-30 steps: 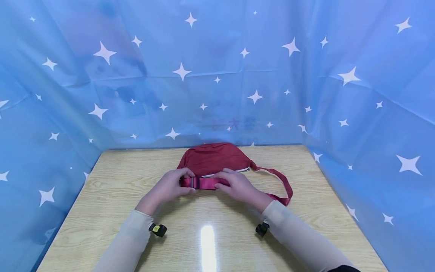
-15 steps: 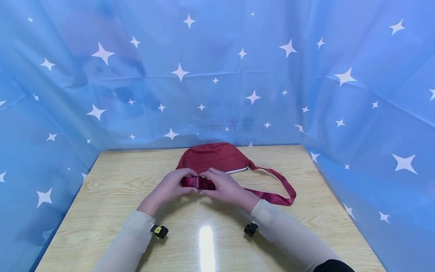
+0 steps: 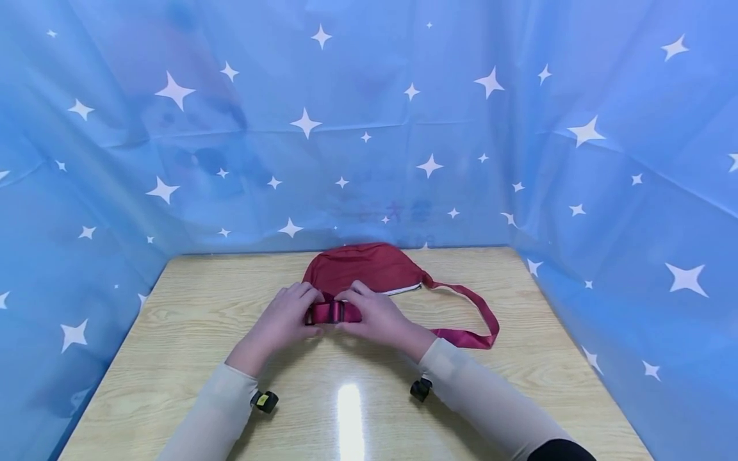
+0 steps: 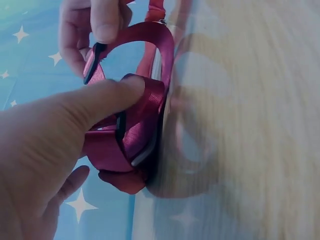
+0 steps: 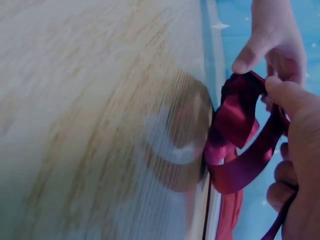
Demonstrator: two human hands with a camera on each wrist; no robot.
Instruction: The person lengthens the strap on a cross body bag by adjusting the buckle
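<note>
A dark red waist bag (image 3: 363,269) lies at the back of the table, its strap (image 3: 348,312) drawn up in front of it. My left hand (image 3: 282,320) holds the strap at its left part, thumb laid over the webbing beside a black buckle piece (image 4: 121,125) in the left wrist view. My right hand (image 3: 377,320) pinches the strap at a black slider (image 4: 94,64), close to the left fingertips. Between the hands the webbing bends into a loop (image 5: 245,172), seen in the right wrist view. Some fingers of both hands are hidden behind the strap.
The rest of the strap (image 3: 487,320) curves over the wood-grain table (image 3: 190,358) to the right of the bag. A silver zipper (image 3: 403,289) runs along the bag's front. A blue star-patterned curtain (image 3: 369,160) stands behind the table and on both sides.
My right hand has moved left along the strap, up close to the left hand. My left hand has shifted slightly left, its thumb and fingers spread wider. The right-hand strap loop has shifted slightly.
</note>
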